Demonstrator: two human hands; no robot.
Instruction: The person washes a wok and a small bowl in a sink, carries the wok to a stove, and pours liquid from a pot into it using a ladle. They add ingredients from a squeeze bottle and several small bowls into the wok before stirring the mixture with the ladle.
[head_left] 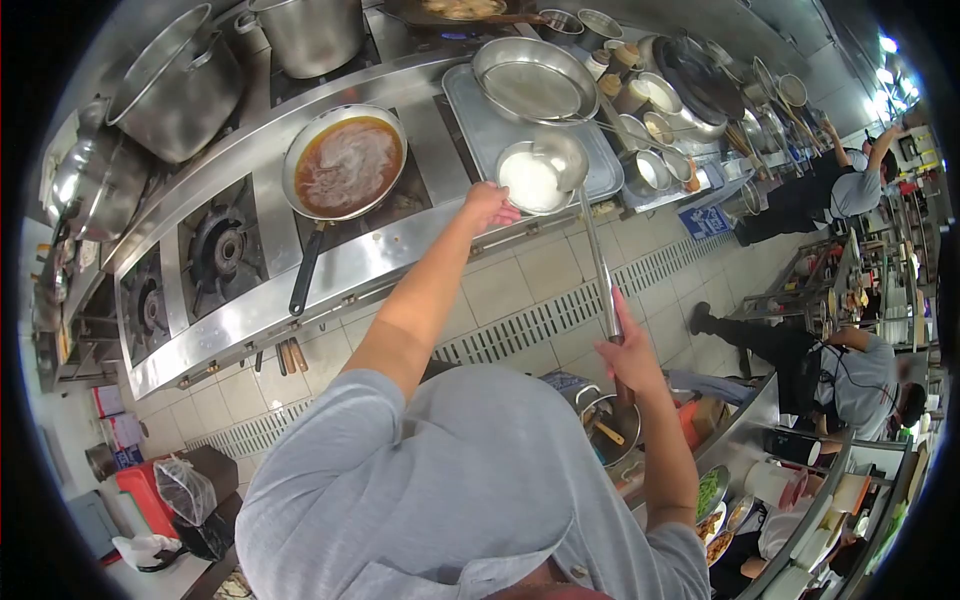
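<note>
My left hand (pixel 490 207) grips the near-left rim of a round metal bowl (pixel 533 212) that holds a white substance (pixel 526 183). The bowl overlaps the near edge of a metal tray (pixel 470 110). In my right hand (pixel 632 345) is the long handle of a ladle (pixel 560 162), fingers wrapped around it. The ladle's cup sits over the right side of the bowl, partly covering the white contents. Left of the bowl, a frying pan (pixel 347 165) with brown, foamy liquid stands on the stove, its black handle pointing toward me.
A wide empty pan (pixel 535 82) lies on the tray. Large steel pots (pixel 180 85) stand at the back left, near a bare burner (pixel 228 245). Seasoning containers (pixel 650 95) crowd the right. Two people (pixel 850 375) (pixel 850 190) stand farther right. A pot (pixel 612 430) is behind my right hand.
</note>
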